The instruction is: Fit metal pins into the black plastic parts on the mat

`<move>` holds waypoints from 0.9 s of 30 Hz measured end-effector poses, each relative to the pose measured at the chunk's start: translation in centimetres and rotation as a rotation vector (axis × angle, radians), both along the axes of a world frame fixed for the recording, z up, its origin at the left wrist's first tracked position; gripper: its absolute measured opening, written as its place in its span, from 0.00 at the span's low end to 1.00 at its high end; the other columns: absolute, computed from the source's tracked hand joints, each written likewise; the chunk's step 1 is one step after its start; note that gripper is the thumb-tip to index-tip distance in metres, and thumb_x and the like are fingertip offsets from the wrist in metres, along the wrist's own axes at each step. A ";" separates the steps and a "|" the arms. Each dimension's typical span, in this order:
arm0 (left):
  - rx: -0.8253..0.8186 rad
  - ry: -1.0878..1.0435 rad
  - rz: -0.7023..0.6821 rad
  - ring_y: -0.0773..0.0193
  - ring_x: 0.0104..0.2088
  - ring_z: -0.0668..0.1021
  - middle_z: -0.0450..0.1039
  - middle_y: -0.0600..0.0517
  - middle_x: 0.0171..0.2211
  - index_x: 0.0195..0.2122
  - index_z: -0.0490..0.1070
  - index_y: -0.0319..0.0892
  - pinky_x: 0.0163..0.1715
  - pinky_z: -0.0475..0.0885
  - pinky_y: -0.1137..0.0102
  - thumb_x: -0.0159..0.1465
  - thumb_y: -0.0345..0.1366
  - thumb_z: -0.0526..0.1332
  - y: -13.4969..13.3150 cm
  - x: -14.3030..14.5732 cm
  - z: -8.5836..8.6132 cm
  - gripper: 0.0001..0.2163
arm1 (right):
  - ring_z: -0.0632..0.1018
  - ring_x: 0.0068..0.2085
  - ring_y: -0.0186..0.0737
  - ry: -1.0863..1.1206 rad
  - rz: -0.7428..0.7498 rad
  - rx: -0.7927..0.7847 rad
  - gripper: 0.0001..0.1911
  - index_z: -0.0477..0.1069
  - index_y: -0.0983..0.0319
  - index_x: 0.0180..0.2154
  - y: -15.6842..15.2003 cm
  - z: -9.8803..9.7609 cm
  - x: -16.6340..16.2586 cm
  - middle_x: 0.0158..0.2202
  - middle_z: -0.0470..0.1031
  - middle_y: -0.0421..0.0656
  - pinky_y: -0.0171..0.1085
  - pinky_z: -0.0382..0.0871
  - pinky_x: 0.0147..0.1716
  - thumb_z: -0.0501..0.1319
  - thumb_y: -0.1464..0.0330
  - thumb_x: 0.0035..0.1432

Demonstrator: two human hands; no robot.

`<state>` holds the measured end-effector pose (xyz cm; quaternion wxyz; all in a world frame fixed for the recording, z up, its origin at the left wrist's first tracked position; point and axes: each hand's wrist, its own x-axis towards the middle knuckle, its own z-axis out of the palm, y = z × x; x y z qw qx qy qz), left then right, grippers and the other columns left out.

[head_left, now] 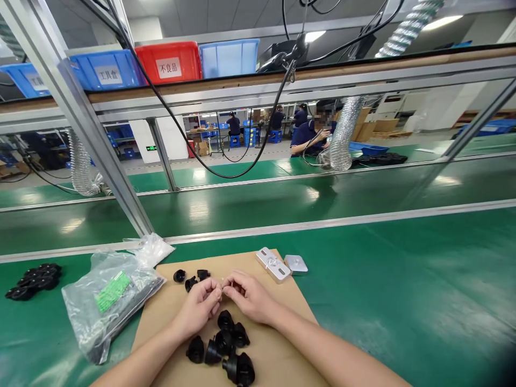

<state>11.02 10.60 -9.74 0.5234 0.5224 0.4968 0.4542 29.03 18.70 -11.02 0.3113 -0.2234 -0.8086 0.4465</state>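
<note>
Over a brown cardboard sheet (274, 333), my left hand (201, 303) and my right hand (249, 294) meet with their fingertips pinched close together. Whatever sits between the fingertips is too small to make out. Just below the hands lies a pile of black plastic cup-shaped parts (223, 342). A few more black parts (179, 276) rest beyond my left hand, near the sheet's far edge. To the right of my right hand, a silver metal case (273, 264) lies on the sheet's corner, with a smaller silver box (295, 264) beside it.
Left of the sheet lies a clear plastic bag (115, 295) with a green label. Black round parts (34, 280) sit farther left on the green table (403, 301). A metal post (100, 140) rises behind the bag. A black cable (226, 174) hangs ahead. A co-worker (308, 134) sits opposite.
</note>
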 end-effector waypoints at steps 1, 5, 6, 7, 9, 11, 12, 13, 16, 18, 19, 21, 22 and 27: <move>-0.005 -0.001 0.002 0.71 0.19 0.58 0.59 0.59 0.19 0.31 0.60 0.43 0.21 0.52 0.74 0.67 0.58 0.60 0.0 0.0 0.0 0.23 | 0.71 0.36 0.33 0.000 0.002 0.003 0.12 0.74 0.63 0.39 0.0 0.0 0.0 0.36 0.73 0.42 0.31 0.63 0.35 0.57 0.63 0.70; -0.011 0.002 0.006 0.71 0.19 0.58 0.59 0.59 0.19 0.31 0.61 0.43 0.20 0.52 0.74 0.67 0.58 0.60 0.0 0.0 -0.1 0.23 | 0.73 0.38 0.35 0.016 0.012 0.033 0.12 0.75 0.63 0.40 0.1 0.0 0.0 0.37 0.74 0.43 0.32 0.65 0.38 0.57 0.63 0.71; -0.013 -0.001 0.005 0.71 0.19 0.58 0.59 0.59 0.18 0.31 0.61 0.43 0.20 0.52 0.74 0.67 0.58 0.60 0.0 0.0 -0.2 0.23 | 0.73 0.39 0.35 0.026 0.016 0.048 0.12 0.75 0.62 0.40 0.2 0.0 0.0 0.37 0.74 0.43 0.33 0.66 0.39 0.57 0.64 0.71; -0.015 -0.005 0.005 0.71 0.18 0.58 0.59 0.59 0.18 0.30 0.61 0.43 0.20 0.52 0.74 0.67 0.58 0.60 -0.1 0.0 -0.2 0.23 | 0.74 0.40 0.36 0.036 0.021 0.063 0.12 0.76 0.62 0.40 0.2 0.1 0.0 0.37 0.74 0.43 0.34 0.67 0.41 0.57 0.64 0.71; -0.016 -0.006 0.003 0.71 0.18 0.58 0.58 0.59 0.18 0.30 0.61 0.43 0.20 0.52 0.74 0.66 0.59 0.60 0.0 0.0 -0.2 0.23 | 0.74 0.42 0.36 0.056 0.036 0.087 0.11 0.76 0.62 0.40 0.2 0.2 0.0 0.37 0.75 0.43 0.34 0.67 0.43 0.57 0.65 0.71; -0.011 0.000 0.002 0.71 0.18 0.58 0.58 0.59 0.18 0.31 0.61 0.42 0.20 0.52 0.74 0.66 0.59 0.60 0.0 0.1 -0.1 0.23 | 0.75 0.42 0.36 0.068 0.050 0.099 0.11 0.76 0.62 0.41 0.2 0.3 0.0 0.38 0.75 0.43 0.34 0.68 0.44 0.57 0.66 0.71; -0.009 0.003 0.003 0.72 0.19 0.58 0.59 0.59 0.18 0.31 0.61 0.42 0.20 0.52 0.75 0.66 0.59 0.60 0.0 0.1 0.0 0.23 | 0.75 0.42 0.36 0.073 0.054 0.108 0.10 0.76 0.62 0.41 0.2 0.3 0.0 0.38 0.75 0.43 0.34 0.68 0.44 0.57 0.67 0.71; -0.010 0.006 0.006 0.72 0.19 0.59 0.59 0.59 0.18 0.31 0.61 0.42 0.20 0.52 0.75 0.66 0.59 0.60 0.0 0.1 0.0 0.23 | 0.75 0.42 0.36 0.076 0.053 0.120 0.10 0.76 0.62 0.41 0.1 0.2 -0.1 0.38 0.75 0.43 0.34 0.68 0.44 0.56 0.67 0.71; -0.046 -0.006 0.024 0.72 0.19 0.57 0.59 0.59 0.18 0.31 0.61 0.42 0.20 0.50 0.75 0.67 0.57 0.61 0.0 0.0 0.2 0.22 | 0.75 0.41 0.36 0.069 -0.005 0.180 0.10 0.76 0.62 0.40 -0.1 0.1 -0.2 0.38 0.76 0.43 0.34 0.68 0.42 0.56 0.69 0.71; -0.077 -0.031 0.035 0.73 0.18 0.56 0.59 0.60 0.17 0.31 0.61 0.42 0.19 0.48 0.75 0.66 0.56 0.62 0.0 0.0 0.3 0.22 | 0.75 0.41 0.37 0.055 -0.044 0.258 0.10 0.75 0.62 0.41 -0.3 0.0 -0.2 0.39 0.76 0.44 0.34 0.68 0.40 0.55 0.70 0.71; -0.089 -0.045 0.039 0.73 0.18 0.55 0.59 0.60 0.17 0.31 0.61 0.42 0.18 0.47 0.75 0.66 0.56 0.62 -0.1 0.0 0.3 0.22 | 0.75 0.40 0.37 0.049 -0.049 0.306 0.10 0.75 0.62 0.42 -0.4 0.0 -0.2 0.39 0.76 0.44 0.34 0.68 0.40 0.55 0.71 0.71; -0.112 -0.070 0.046 0.74 0.17 0.54 0.59 0.60 0.16 0.30 0.61 0.42 0.18 0.46 0.75 0.65 0.57 0.63 0.0 -0.1 0.3 0.23 | 0.75 0.39 0.37 0.042 -0.036 0.397 0.11 0.75 0.61 0.45 -0.6 0.2 -0.1 0.40 0.76 0.45 0.34 0.68 0.39 0.54 0.72 0.71; -0.125 -0.084 0.049 0.74 0.17 0.53 0.59 0.60 0.16 0.30 0.61 0.42 0.17 0.45 0.75 0.65 0.57 0.63 0.0 -0.1 0.3 0.23 | 0.75 0.39 0.37 0.040 -0.030 0.426 0.12 0.75 0.61 0.46 -0.7 0.3 -0.1 0.40 0.76 0.45 0.34 0.68 0.38 0.53 0.72 0.71; -0.185 -0.160 0.054 0.75 0.16 0.52 0.60 0.60 0.16 0.30 0.61 0.41 0.17 0.42 0.75 0.63 0.57 0.66 0.3 -0.5 0.0 0.23 | 0.74 0.36 0.36 0.027 0.007 0.436 0.12 0.75 0.62 0.43 -1.0 0.8 0.1 0.37 0.74 0.45 0.34 0.67 0.37 0.53 0.73 0.70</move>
